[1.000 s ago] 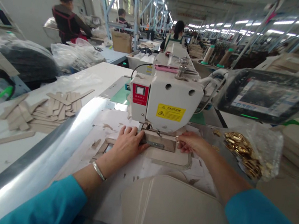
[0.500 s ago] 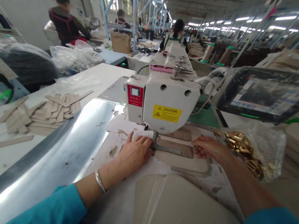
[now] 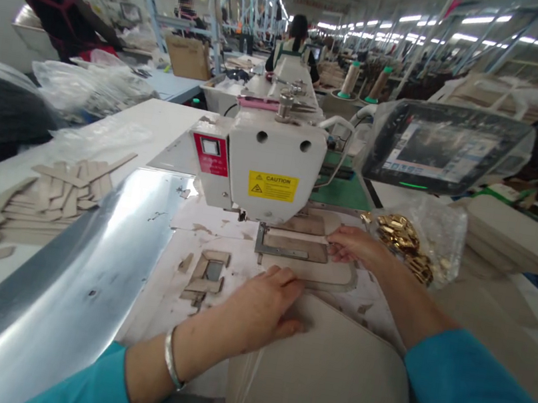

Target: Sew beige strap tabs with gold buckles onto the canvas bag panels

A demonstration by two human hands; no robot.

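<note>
A white sewing machine point(image 3: 274, 165) with a yellow caution label stands in front of me. Under its head a metal clamp frame point(image 3: 287, 245) presses a beige piece point(image 3: 319, 273). My left hand point(image 3: 258, 307) lies flat, fingers out, on the top edge of a stack of beige panels point(image 3: 322, 384) near me. My right hand point(image 3: 353, 246) rests at the right end of the clamp frame, fingers curled against the beige piece; whether it grips anything is hidden.
Beige strips point(image 3: 32, 193) are piled on the table at left. A plastic bag of gold metal parts point(image 3: 408, 246) lies at right, below a wrapped touch screen point(image 3: 438, 149). A shiny metal strip point(image 3: 85, 282) runs along the left. Other people work further back.
My left hand has drawn back from the clamp frame onto the stack of beige panels. The view has shifted left and closer. My right hand stays at the frame's right end.
</note>
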